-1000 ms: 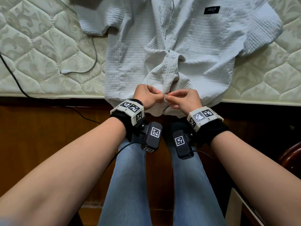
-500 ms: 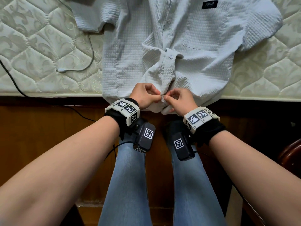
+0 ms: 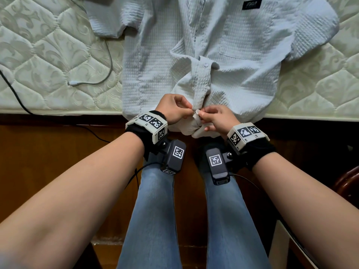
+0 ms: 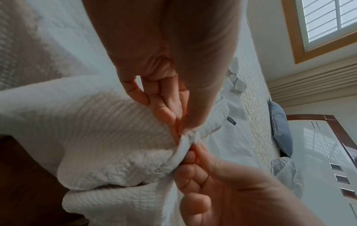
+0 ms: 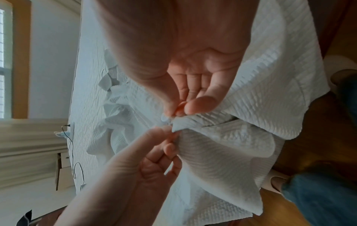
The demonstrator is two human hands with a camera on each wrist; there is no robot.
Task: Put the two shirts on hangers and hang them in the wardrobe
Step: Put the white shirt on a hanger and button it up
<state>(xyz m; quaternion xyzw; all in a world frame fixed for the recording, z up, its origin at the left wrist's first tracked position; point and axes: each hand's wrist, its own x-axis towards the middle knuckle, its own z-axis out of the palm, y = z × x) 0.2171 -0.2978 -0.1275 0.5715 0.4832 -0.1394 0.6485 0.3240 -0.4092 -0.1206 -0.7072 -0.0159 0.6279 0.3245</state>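
Observation:
A pale textured short-sleeved shirt (image 3: 213, 55) lies front-up on the mattress, with its hem hanging over the bed's edge. My left hand (image 3: 191, 113) pinches the button strip near the hem. My right hand (image 3: 202, 114) pinches the strip's other side, and a small white button (image 3: 197, 112) shows between the fingertips. In the left wrist view the left hand (image 4: 179, 126) nips a fold of the shirt (image 4: 96, 130) from above, and the right hand (image 4: 193, 152) holds it from below. In the right wrist view the right hand (image 5: 177, 111) and left hand (image 5: 170, 137) meet on the shirt (image 5: 231, 145).
The quilted mattress (image 3: 48, 55) carries a white cable (image 3: 93, 82) and a black cable (image 3: 15, 94) left of the shirt. A dark wooden bed frame (image 3: 58, 152) stands against my knees. Further up the bed lie a blue pillow (image 4: 280, 130) and a crumpled pale cloth (image 4: 286, 168).
Both hands stay on the button strip at the hem. The button now shows plainly between the fingertips. The shirt has shifted slightly.

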